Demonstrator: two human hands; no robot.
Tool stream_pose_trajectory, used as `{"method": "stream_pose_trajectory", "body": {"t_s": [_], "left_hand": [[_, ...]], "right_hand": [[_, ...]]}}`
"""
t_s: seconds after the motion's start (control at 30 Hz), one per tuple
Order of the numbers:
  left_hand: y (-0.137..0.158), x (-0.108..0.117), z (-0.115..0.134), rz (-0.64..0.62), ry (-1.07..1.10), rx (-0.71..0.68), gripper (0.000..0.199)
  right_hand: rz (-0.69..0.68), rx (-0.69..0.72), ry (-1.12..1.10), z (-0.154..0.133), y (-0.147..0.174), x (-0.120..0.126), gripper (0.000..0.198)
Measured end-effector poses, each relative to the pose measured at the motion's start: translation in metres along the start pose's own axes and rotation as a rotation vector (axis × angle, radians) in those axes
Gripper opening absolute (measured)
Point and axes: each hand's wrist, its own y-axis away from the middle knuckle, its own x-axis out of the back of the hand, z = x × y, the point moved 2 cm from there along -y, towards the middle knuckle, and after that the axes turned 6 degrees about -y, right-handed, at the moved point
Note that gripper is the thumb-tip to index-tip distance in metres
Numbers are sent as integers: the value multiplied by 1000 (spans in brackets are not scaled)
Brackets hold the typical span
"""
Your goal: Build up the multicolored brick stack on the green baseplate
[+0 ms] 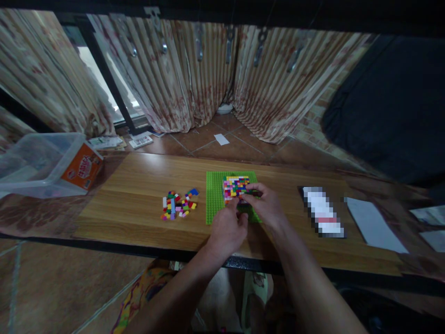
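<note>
Bricks of many colours make up a compact block (236,185) in front of us, sitting on a green studded baseplate (214,199), with bare studs to the block's left. The baseplate lies on our wood-grain table (132,199), a little right of the middle. Our left hand (226,229) comes in from the near side, its forefinger reaching to the near edge of the block and its thumb apart from that finger; the other fingers look curled. Our right hand (268,206) comes in at the block's right side, forefinger and thumb stretched toward it with a gap between them, the forefinger the farther of the two. We cannot tell whether either hand pinches a brick, because the fingertips are small and dim and partly cover the spot.

Left of the baseplate, well apart from our hands, we have a loose heap of bricks (173,206) in white, red, yellow, green, pink and blue. At the table's far left stands a clear plastic box (34,171) with an orange label (83,167). On our right lies a pixelated, dark-edged slab (323,211), then a white sheet (375,225) beyond it. Past the table we see patterned curtains (174,79) hanging to a tiled floor (201,137), where a small white paper (221,139) lies.
</note>
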Motion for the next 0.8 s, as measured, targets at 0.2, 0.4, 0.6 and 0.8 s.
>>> {"method": "stream_pose_trajectory", "body": {"t_s": [0.2, 0.4, 0.6, 0.8], "left_hand": [[0, 1, 3, -11, -15, -1, 42], [1, 1, 4, 8, -21, -17, 40], [1, 2, -1, 9, 2, 7, 34], [-6, 18, -17, 180, 21, 150, 22]], "right_hand": [[-8, -24, -33, -1, 2, -2, 27], [20, -17, -2, 4, 1, -6, 27], [-6, 7, -24, 8, -1, 1, 29], [57, 61, -106, 10, -14, 0, 40]]}}
